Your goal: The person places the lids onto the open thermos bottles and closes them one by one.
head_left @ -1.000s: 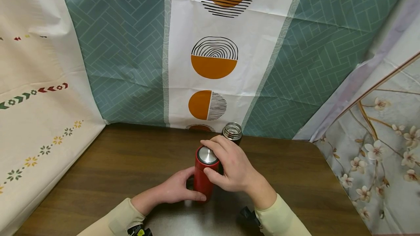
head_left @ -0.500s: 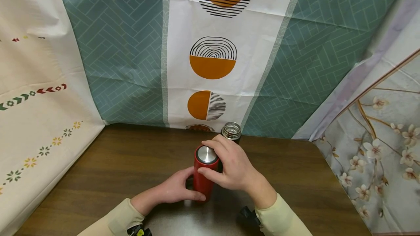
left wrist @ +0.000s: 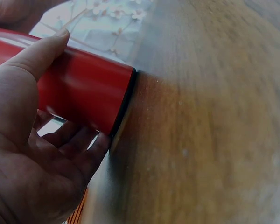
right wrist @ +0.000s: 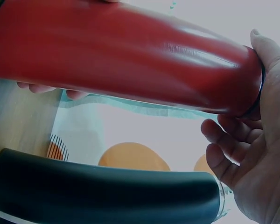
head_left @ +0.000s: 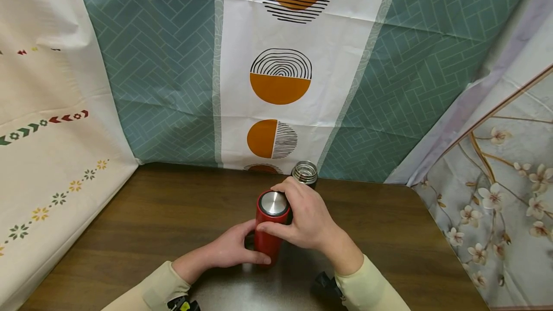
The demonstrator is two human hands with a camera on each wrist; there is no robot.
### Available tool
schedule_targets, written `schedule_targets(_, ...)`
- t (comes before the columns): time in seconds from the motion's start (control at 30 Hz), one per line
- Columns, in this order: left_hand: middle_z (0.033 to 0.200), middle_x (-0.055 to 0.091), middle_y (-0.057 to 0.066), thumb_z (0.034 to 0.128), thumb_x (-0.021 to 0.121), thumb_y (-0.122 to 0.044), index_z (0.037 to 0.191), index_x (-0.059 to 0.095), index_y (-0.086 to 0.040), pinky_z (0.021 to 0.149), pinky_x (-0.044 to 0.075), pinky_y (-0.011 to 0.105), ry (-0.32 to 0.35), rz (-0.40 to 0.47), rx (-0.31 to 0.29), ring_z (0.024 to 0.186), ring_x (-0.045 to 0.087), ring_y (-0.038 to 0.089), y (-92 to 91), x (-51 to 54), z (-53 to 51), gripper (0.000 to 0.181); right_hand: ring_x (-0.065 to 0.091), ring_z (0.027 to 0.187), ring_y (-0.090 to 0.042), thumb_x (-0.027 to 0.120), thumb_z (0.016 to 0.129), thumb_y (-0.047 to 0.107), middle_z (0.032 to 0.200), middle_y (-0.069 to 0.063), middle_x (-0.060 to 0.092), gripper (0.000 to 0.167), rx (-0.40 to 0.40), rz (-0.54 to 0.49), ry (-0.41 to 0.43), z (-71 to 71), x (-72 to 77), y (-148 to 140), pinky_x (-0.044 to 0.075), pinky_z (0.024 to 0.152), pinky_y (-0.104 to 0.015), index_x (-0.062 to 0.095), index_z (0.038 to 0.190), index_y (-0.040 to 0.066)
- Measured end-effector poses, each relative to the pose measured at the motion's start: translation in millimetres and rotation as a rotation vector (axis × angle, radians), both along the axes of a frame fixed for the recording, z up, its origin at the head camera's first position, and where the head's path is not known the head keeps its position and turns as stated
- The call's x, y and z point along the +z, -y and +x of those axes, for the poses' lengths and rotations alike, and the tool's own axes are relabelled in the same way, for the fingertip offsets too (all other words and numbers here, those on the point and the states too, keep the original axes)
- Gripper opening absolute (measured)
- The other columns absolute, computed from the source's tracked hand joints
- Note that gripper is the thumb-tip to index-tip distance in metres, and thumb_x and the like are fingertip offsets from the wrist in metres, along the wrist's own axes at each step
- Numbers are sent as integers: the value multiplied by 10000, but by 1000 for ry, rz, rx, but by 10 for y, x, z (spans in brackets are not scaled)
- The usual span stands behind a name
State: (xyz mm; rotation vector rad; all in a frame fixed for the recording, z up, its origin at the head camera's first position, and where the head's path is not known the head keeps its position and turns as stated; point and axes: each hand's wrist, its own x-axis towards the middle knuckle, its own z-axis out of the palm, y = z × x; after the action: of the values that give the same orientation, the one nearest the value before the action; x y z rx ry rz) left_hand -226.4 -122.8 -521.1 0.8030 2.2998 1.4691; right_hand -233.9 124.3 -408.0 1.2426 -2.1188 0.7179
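Observation:
A red thermos (head_left: 265,242) stands upright on the table, capped by a lid with a shiny steel disc (head_left: 274,203) on top. My left hand (head_left: 233,248) grips its lower body; in the left wrist view, that thumb lies across the red wall (left wrist: 93,88) and the fingers reach under it near the black base ring. Up at the lid, my right hand (head_left: 308,217) holds on, thumb across the front and fingers at the far right side. Just behind stands a black thermos (right wrist: 107,191), lidless, its steel threaded mouth (head_left: 305,172) showing.
The brown wooden table (head_left: 181,205) ends at a patterned green and white cloth (head_left: 173,85) at the back. A cream cloth (head_left: 52,157) hangs at the left, a flowered one (head_left: 497,205) at the right. A small dark edge (right wrist: 0,219) shows below the black thermos.
My right hand has turned around the lid: its thumb has slid leftward across the front, its fingertips back to the right. The left hand and the red thermos have stayed in place.

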Motion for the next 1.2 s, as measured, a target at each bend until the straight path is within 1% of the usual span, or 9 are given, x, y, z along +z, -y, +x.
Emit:
schedule_targets(0.13,1452,663,-169,928,914,-444,1538,573,-396,1157,449,572,-10,-5,2,1406,579,191,-2,-2,2,701,665,981,-140,942,852,555,1107,22,676,668,-6,-4,20,-2,-3,4,597,817,-317,641,1255,115)
schedule_targets(0.23,1460,663,-149,928,916,-434,1547,574,-376,1154,450,581,-19,-4,2,1408,578,202,-4,1,1,709,666,981,-140,937,856,563,1110,22,675,669,-9,-5,22,-2,-7,7,598,821,-318,637,1255,117)
schedule_targets(0.37,1458,665,-149,930,915,-428,1549,575,-370,1159,448,589,-14,-1,4,1407,579,205,-4,-2,-4,708,665,986,-136,909,876,599,1118,25,674,675,-12,-1,20,-10,-14,7,598,833,-320,634,1259,116)
schedule_targets(0.5,1447,665,-167,929,914,-431,1533,575,-395,1165,440,595,-1,2,5,1410,575,205,-6,-5,-4,693,659,993,-127,876,892,637,1125,34,670,685,-15,6,21,-15,-17,-3,595,840,-321,633,1269,119)
schedule_targets(0.67,1442,665,-168,932,911,-432,1512,586,-417,1158,449,588,2,8,0,1402,579,207,-11,-9,-8,665,654,1010,-136,798,959,639,1151,23,682,664,-5,23,-3,-17,-10,-13,588,846,-328,649,1335,112)
schedule_targets(0.87,1411,679,-176,923,917,-441,1459,619,-422,1139,475,542,-3,11,0,1369,599,177,-18,-19,-11,613,649,1054,-161,681,1033,544,1200,-2,676,619,27,51,-42,-20,-12,-29,578,869,-341,637,1462,99)
schedule_targets(1.07,1363,703,-171,925,918,-429,1433,632,-392,1120,496,505,-12,18,-2,1321,625,156,-22,-11,-5,585,644,1097,-169,637,1010,420,1247,-14,665,585,58,58,-49,-36,-10,-42,576,925,-362,621,1498,99)
schedule_targets(1.2,1352,707,-171,924,920,-424,1433,632,-383,1113,503,483,-12,15,-1,1308,632,150,-23,-12,-6,586,640,1111,-165,642,995,391,1259,-10,661,575,74,63,-33,-40,-6,-45,575,939,-356,617,1490,99)
